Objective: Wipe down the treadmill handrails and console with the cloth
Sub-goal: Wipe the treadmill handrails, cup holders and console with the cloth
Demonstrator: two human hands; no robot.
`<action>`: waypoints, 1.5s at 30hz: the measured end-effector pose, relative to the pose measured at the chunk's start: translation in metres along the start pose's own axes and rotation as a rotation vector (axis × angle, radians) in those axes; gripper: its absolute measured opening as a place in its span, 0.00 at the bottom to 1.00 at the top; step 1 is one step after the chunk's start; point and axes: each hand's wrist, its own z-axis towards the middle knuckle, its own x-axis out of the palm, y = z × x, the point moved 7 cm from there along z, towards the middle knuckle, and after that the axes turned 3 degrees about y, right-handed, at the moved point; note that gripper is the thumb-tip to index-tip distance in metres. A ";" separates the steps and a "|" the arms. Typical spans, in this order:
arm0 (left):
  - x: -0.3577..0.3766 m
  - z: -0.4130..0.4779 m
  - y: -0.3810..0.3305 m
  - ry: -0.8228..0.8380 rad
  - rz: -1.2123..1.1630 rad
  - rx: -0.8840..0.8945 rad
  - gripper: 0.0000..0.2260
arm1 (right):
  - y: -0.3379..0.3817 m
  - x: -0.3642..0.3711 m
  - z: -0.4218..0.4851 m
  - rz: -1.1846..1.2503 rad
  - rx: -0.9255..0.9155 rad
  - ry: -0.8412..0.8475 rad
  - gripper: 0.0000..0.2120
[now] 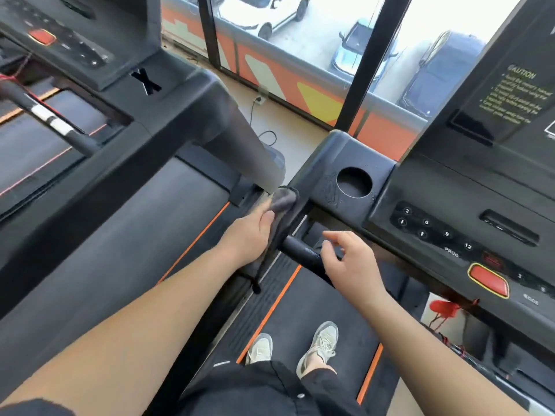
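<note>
Early days I reckon: left hand (255, 232) has fingers clamped round the dark cloth (283, 202) on the handrail (300, 250), right hand (351, 262) hovers fingers apart, console (450, 229) probably not wiped yet.

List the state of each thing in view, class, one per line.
left hand: grips the cloth.
right hand: open, holding nothing.
cloth: wrapped over the handrail, one end hanging.
handrail: partly covered by the cloth.
cup holder: empty.
</note>
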 end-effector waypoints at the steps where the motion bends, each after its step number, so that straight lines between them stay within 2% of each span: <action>1: -0.009 0.001 0.010 -0.029 -0.044 -0.031 0.18 | -0.001 0.003 -0.003 0.016 0.004 0.015 0.12; 4: -0.026 -0.014 0.054 -0.070 -0.226 -0.147 0.21 | 0.000 0.010 -0.011 0.083 0.017 0.044 0.10; 7: -0.036 -0.037 0.067 -0.064 -0.448 -0.160 0.22 | 0.011 0.015 -0.015 0.276 0.096 0.038 0.09; 11: -0.059 -0.059 0.019 -0.138 -0.342 0.014 0.17 | 0.038 0.025 -0.015 0.499 0.189 0.102 0.10; 14: -0.058 -0.082 -0.026 -0.196 -0.313 0.211 0.17 | 0.050 0.039 -0.013 0.744 0.334 0.206 0.12; 18: -0.009 -0.095 -0.068 0.011 -0.390 0.423 0.18 | 0.078 0.052 -0.018 1.168 0.439 0.476 0.30; 20: 0.010 -0.094 -0.080 0.078 -0.391 0.433 0.20 | 0.074 0.047 -0.017 1.254 0.498 0.431 0.30; 22: 0.020 -0.091 -0.092 0.151 -0.342 0.424 0.23 | 0.062 0.035 -0.012 1.212 0.519 0.336 0.25; 24: 0.020 -0.095 -0.111 0.252 -0.455 0.505 0.21 | 0.050 0.017 -0.006 1.150 0.544 0.216 0.20; 25: 0.014 -0.096 -0.117 0.240 -0.525 0.520 0.19 | 0.044 0.003 -0.004 1.132 0.554 0.126 0.18; 28: -0.022 -0.085 -0.103 -0.088 -0.569 0.409 0.16 | 0.029 -0.060 0.001 0.954 0.467 -0.288 0.12; 30: -0.038 -0.076 -0.077 -0.272 -0.552 0.292 0.18 | 0.030 -0.087 0.002 0.789 0.342 -0.411 0.14; 32: -0.040 -0.070 -0.056 -0.324 -0.553 0.200 0.19 | 0.038 -0.076 0.004 0.731 0.312 -0.350 0.18; 34: -0.034 -0.066 -0.044 -0.317 -0.529 0.154 0.18 | 0.044 -0.038 0.008 0.690 0.364 -0.176 0.23; 37: -0.028 -0.060 -0.037 -0.303 -0.477 0.128 0.16 | 0.055 0.032 0.015 0.720 0.552 0.118 0.28; 39: -0.031 -0.057 -0.030 -0.318 -0.404 0.100 0.12 | 0.060 0.067 0.029 0.673 0.623 0.225 0.31; 41: -0.033 -0.054 -0.021 -0.301 -0.323 0.067 0.10 | 0.057 0.087 0.047 0.574 0.684 0.231 0.34; 43: -0.033 -0.054 -0.012 -0.287 -0.292 0.045 0.14 | 0.051 0.095 0.063 0.551 0.735 0.175 0.36; 45: -0.033 -0.052 -0.004 -0.291 -0.284 0.036 0.18 | 0.046 0.095 0.076 0.562 0.728 0.126 0.32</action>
